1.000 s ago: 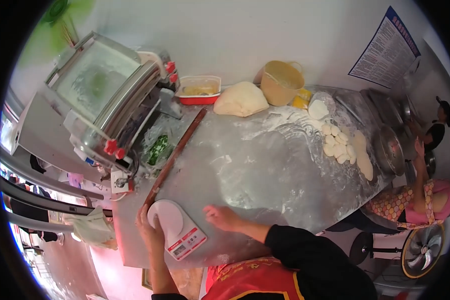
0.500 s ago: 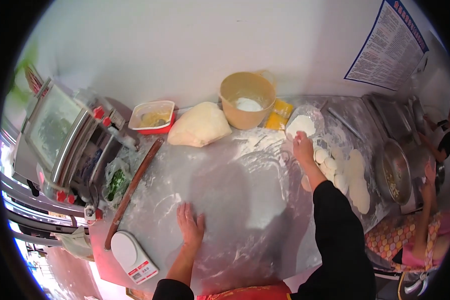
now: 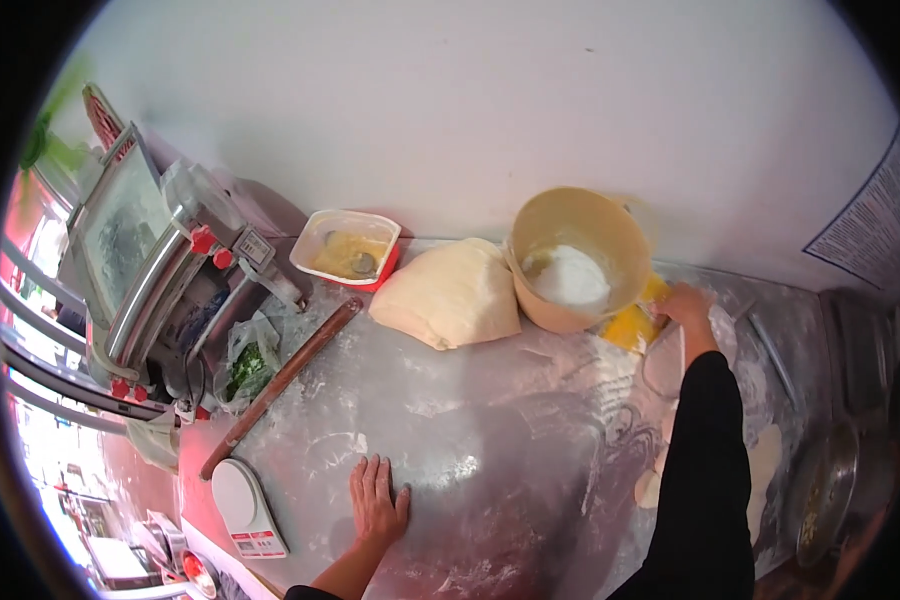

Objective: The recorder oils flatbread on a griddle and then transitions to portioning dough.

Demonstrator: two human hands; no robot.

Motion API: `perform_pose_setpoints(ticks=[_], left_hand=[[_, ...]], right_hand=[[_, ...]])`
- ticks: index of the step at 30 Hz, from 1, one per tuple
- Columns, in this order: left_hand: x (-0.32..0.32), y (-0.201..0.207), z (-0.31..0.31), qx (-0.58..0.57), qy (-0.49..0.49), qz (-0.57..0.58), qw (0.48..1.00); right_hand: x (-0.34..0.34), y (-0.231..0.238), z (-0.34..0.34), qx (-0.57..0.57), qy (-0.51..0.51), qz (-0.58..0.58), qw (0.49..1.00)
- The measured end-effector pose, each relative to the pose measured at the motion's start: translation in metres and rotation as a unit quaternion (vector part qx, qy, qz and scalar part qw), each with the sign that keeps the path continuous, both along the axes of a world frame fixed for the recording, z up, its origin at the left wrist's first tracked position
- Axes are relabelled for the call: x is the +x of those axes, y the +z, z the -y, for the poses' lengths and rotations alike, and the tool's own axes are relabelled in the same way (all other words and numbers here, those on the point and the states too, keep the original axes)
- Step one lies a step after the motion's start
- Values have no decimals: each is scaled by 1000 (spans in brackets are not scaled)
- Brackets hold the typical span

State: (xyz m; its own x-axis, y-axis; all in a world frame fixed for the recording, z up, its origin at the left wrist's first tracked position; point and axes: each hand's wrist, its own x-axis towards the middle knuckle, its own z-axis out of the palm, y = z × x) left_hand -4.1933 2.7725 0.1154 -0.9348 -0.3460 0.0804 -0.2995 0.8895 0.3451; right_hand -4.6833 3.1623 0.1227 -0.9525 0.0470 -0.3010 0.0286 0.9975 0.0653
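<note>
My left hand (image 3: 380,505) lies flat on the floury metal worktop, fingers stretched out, with nothing in it. Out at the back right, my right hand (image 3: 686,305) reaches over the white flour (image 3: 722,325) beside a yellow packet (image 3: 630,328). Its fingers curl down near the packet's edge; what they hold, if anything, is hidden. A beige tub (image 3: 535,285) with white flour in it stands left of this hand. Next to the tub rests a big lump of dough (image 3: 450,295). My right sleeve partly covers flattened dough pieces (image 3: 765,470) on the right.
A wooden rolling pin (image 3: 280,388) lies slantwise at the left, near a white kitchen scale (image 3: 245,505) and a bag of chopped greens (image 3: 250,368). Behind are a red-and-white container (image 3: 347,247) and a metal machine (image 3: 145,290). A metal bowl (image 3: 828,490) stands far right.
My view has turned, so the worktop's things sit differently in it. My right hand has moved from the flour's front edge toward the yellow packet. My left hand stays flat on the worktop.
</note>
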Motion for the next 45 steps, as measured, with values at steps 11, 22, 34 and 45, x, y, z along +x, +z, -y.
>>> perform_pose_setpoints(ticks=[11, 22, 34, 45], left_hand=[[5, 8, 2, -12, -6, -4, 1000], [12, 1, 7, -23, -8, -19, 1000], [-39, 8, 57, 134, -57, -125, 981], [-247, 48, 58, -59, -235, -164, 956]], right_hand=[[16, 39, 0, -358, -84, -159, 916], [293, 205, 73, -297, 123, -328, 888], [378, 105, 132, -267, 174, -145, 937], [404, 110, 98, -138, 54, 42, 988]])
